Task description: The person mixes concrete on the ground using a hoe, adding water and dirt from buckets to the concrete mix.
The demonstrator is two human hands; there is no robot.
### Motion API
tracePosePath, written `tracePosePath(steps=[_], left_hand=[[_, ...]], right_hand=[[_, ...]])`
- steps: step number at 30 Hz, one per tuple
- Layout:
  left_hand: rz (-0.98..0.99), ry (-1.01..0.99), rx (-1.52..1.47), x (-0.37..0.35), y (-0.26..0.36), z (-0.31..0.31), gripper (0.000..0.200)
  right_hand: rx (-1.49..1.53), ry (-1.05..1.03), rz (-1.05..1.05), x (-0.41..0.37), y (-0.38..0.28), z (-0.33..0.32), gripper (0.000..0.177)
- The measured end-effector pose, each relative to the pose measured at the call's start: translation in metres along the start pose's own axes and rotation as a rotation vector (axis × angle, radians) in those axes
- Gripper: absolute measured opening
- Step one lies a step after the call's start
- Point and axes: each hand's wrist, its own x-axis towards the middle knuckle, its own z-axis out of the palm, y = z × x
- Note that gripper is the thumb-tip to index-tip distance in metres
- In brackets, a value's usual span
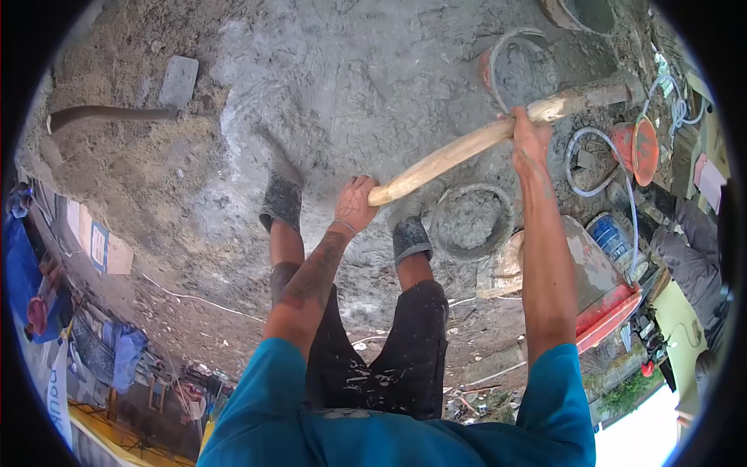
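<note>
A hoe with a thick, pale wooden handle (447, 158) runs slantwise across the view. My left hand (355, 204) is wrapped round the handle's near end, in front of my knees. Further up, my right hand (531, 142) grips the same handle close to its mud-coated head (611, 93), which is held at the upper right; the blade's shape is hard to make out. Below spreads wet grey mortar (350, 101), and my boots stand in it. Beneath the handle sits a round bucket (471, 222) of mortar.
A second hoe (117, 114) lies on the sandy ground at left. Another mortar-filled bucket (521, 70), a red bucket (644, 152), a looped hose (632, 226), a blue-and-white pail (615, 243) and a red-rimmed tub (603, 319) stand at right. Another person's legs (689, 249) are beyond.
</note>
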Motion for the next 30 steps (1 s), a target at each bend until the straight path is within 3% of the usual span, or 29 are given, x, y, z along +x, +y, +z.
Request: tracePosePath(steps=[1,3,4,6,7,8,10,12,13,14,16,18,20,23,27,30], left_hand=[[0.083,0.031,0.007,-0.014,0.017,-0.001,0.032],[0.065,-0.057,-0.272,-0.035,0.066,0.008,0.036],[-0.032,-0.245,-0.488,-0.033,0.103,-0.005,0.044],[-0.151,-0.187,-0.522,-0.019,0.165,0.002,0.039],[-0.335,-0.268,-0.625,-0.012,0.18,-0.009,0.039],[-0.348,-0.155,-0.621,-0.013,0.184,-0.001,0.033],[-0.395,-0.108,-0.549,-0.047,0.174,0.001,0.033],[-0.498,-0.17,-0.474,-0.078,0.16,-0.025,0.038],[-0.546,-0.24,-0.488,-0.088,0.16,-0.043,0.043],[-0.576,-0.304,-0.311,-0.12,0.151,-0.031,0.044],[-0.565,-0.252,-0.253,-0.154,0.141,-0.053,0.035],[-0.608,-0.337,-0.191,-0.18,0.143,-0.08,0.035],[-0.649,-0.421,-0.141,-0.185,0.156,-0.092,0.035],[-0.702,-0.499,-0.105,-0.158,0.184,-0.111,0.036],[-0.551,-0.431,-0.242,-0.101,0.243,-0.147,0.04],[-0.405,-0.369,-0.436,-0.069,0.294,-0.156,0.043]], right_hand=[[0.058,-0.045,-0.111,-0.007,-0.007,-0.001,0.035],[0.013,-0.066,-0.123,-0.003,-0.035,0.012,0.03],[-0.247,-0.107,-0.078,0.005,-0.053,0.028,0.031],[-0.611,-0.138,-0.053,0.036,-0.057,0.063,0.033],[-0.744,-0.139,-0.056,0.055,-0.037,0.076,0.034],[-0.739,-0.139,-0.054,0.077,0.008,0.082,0.034],[-1.109,-0.024,-0.161,0.118,0.092,0.097,0.033],[-0.802,-0.129,0.076,0.051,0.088,0.099,0.029],[-0.826,-0.135,0.131,0.024,0.101,0.097,0.028],[-0.818,-0.14,0.168,0.007,0.118,0.107,0.027],[-0.781,-0.041,0.159,-0.019,0.204,0.114,0.031],[-0.559,-0.148,0.509,-0.081,0.188,0.115,0.033],[-0.422,-0.206,0.625,-0.099,0.209,0.111,0.028],[-0.217,-0.302,0.796,-0.113,0.212,0.107,0.021],[0.008,-0.466,0.85,-0.094,0.19,0.091,0.02],[0.146,-0.477,0.936,-0.074,0.149,0.06,0.025]])
